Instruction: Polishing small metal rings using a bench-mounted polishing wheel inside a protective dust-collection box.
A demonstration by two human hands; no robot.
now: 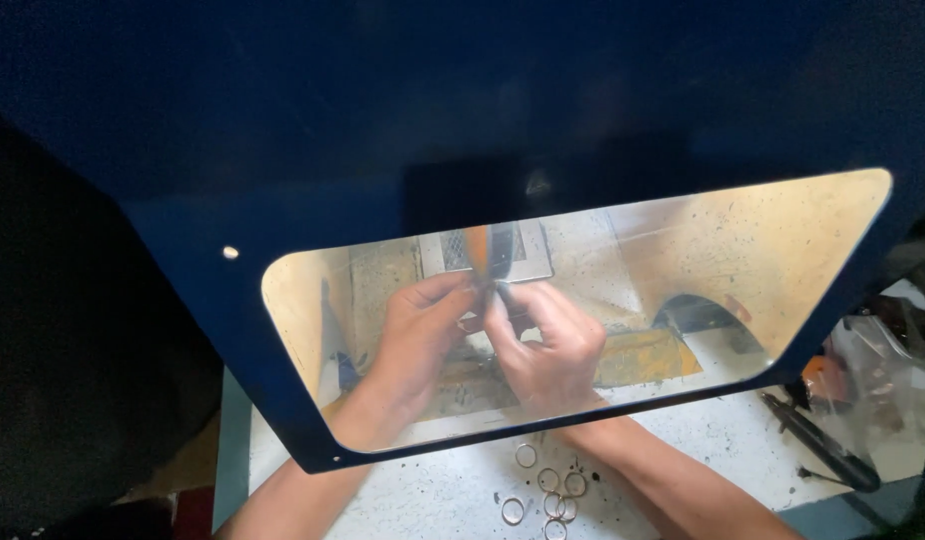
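A deep navy-blue hood (463, 90) fills the upper view, its gloss broken by one small pale rivet (231, 252) and a clear window (783, 250) washed in warm amber-yellow light. Behind that pane, the left hand (413, 345) and right hand (548, 350) take on the same golden tint beside a silvery-grey plate with a fine mesh pattern (528, 250) and a streak of orange. The worktop (453, 490) is off-white, peppered with dark specks and smudges. Pale, silvery metal rings (548, 495) lie on it. At right, a black tool (823, 445) sits near clear, glinting plastic wrap (883, 380) and an orange patch.
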